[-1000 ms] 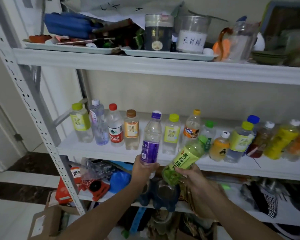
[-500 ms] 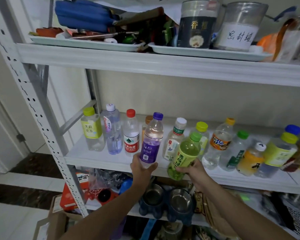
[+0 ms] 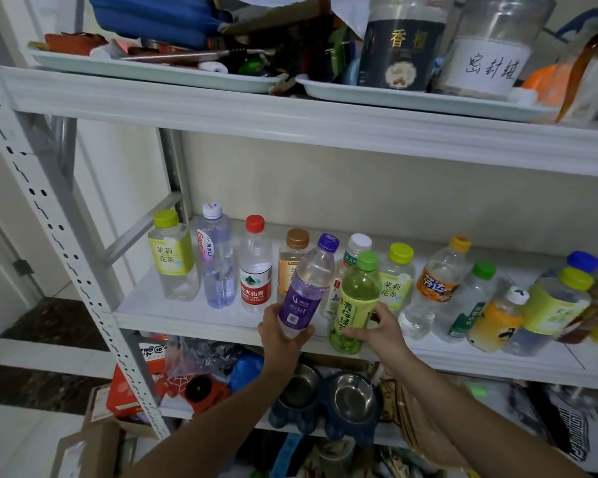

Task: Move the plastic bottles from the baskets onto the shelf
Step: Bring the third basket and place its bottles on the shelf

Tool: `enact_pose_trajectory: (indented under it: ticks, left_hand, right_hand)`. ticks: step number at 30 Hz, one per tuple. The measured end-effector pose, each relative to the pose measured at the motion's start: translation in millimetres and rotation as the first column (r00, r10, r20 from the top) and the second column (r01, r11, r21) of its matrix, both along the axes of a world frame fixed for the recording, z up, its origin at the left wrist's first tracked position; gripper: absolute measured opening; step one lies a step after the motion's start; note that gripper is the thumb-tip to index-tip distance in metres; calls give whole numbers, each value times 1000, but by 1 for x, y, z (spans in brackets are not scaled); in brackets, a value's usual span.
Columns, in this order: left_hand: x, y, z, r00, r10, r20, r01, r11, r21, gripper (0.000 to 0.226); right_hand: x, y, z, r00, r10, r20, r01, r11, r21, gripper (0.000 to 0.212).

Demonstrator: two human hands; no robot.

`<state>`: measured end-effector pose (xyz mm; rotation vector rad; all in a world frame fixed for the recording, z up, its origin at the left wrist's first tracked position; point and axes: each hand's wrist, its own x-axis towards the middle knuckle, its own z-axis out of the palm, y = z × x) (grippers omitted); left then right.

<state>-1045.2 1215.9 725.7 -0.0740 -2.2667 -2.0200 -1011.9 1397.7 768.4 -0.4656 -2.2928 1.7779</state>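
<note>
Tilted purple-label bottle (image 3: 304, 292) and green bottle (image 3: 357, 300) at shelf (image 3: 173, 316) edge

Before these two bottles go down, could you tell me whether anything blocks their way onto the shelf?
Nothing visible on the bare front of the shelf; the brown-capped bottle and white-capped bottle block the space behind.

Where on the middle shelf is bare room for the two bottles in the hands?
Bare: the front strip of the shelf before the left tea bottle and the red-cap bottle, and a back strip behind the orange-label bottle. Crowded: the right end, around the blue-cap bottle, where bottles stand packed.
</note>
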Motion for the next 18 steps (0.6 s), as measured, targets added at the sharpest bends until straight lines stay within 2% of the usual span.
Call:
enact_pose_trajectory:
  ticks: [4,8,11,18]
  left_hand:
    - [-1,3,-1,1000,-8,4,8,1000,24,63]
    - [-1,9,-3,999,35,-5,-35,999,41,63]
    - [-2,12,-6,999,49,-1,-49,999,21,66]
    - [-6,9,-8,999,47,4,-47,998,-51,72]
  right_hand:
    - [6,-2,-7,996,-30,-89,31,999,10,68]
    - [10,-18,-14,997,-34,-63,42,990,134,66]
    - [8,-29,-20,994,-104,-37,110,970,219,67]
    - [-1,-29,-25,986,-162,28,155,971,181,67]
